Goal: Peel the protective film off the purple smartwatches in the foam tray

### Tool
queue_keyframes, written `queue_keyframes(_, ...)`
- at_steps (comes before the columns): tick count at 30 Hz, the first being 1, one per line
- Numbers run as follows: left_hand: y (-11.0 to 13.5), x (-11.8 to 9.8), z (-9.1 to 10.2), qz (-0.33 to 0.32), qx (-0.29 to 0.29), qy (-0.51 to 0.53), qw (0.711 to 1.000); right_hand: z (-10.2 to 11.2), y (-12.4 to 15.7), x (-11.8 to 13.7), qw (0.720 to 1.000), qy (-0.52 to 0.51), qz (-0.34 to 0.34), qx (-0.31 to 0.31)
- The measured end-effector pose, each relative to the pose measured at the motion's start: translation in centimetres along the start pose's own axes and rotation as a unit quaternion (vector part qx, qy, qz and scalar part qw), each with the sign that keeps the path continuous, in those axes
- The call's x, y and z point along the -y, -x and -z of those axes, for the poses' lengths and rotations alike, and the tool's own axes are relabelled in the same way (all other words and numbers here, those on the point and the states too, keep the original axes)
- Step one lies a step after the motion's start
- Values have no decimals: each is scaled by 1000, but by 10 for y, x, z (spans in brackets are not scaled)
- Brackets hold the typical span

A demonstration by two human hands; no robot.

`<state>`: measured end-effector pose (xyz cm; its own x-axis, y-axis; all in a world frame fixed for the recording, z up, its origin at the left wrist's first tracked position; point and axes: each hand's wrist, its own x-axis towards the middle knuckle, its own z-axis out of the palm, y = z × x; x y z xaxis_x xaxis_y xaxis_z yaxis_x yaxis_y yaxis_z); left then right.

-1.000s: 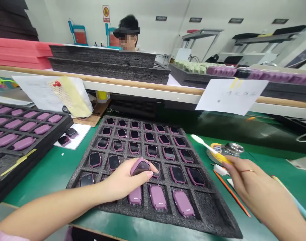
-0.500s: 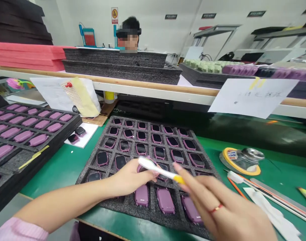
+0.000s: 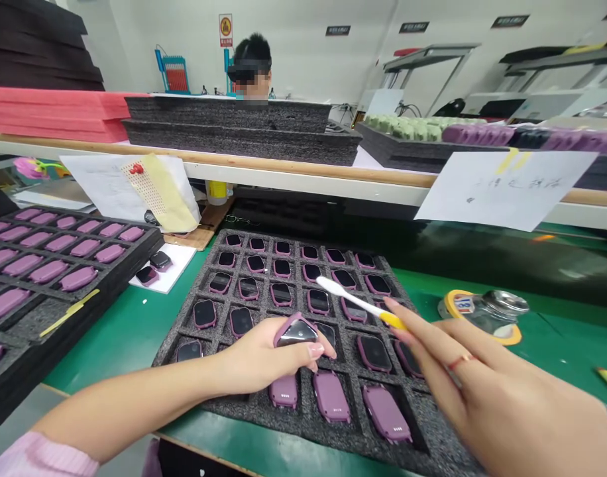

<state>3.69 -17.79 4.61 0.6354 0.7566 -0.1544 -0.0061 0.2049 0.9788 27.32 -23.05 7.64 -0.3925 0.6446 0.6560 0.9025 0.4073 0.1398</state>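
Note:
My left hand [image 3: 264,361] is closed on a purple smartwatch body [image 3: 294,331], held screen up just above the near rows of a black foam tray [image 3: 194,291]. The tray holds several purple watch bodies, most screen up, three in the near row face down [image 3: 330,396]. My right hand [image 3: 477,391] pinches a white-headed brush with a yellow handle [image 3: 356,302]; the brush head hovers over the tray's middle, up and to the right of the held watch. A ring sits on one right finger.
A second foam tray of face-down purple watches [image 3: 50,265] lies at the left. Two loose watches rest on a white card [image 3: 157,265]. A tape roll with a metal dispenser [image 3: 487,311] stands at the right. A person sits behind the shelf stacked with foam sheets [image 3: 234,126].
My right hand carried the brush from the dispenser to the held watch, then drew it back up and right. My left hand kept hold of the watch and tilted it slightly.

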Motion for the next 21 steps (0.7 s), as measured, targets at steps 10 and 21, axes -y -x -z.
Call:
queue_keyframes(10, 0, -3, -1, -20, 7, -13, 1000, 8, 0, 4, 998, 56, 39, 6)
queue_keyframes(21, 1, -5, -2, -21, 2, -15, 1000, 13, 7, 9, 998, 6, 54, 31)
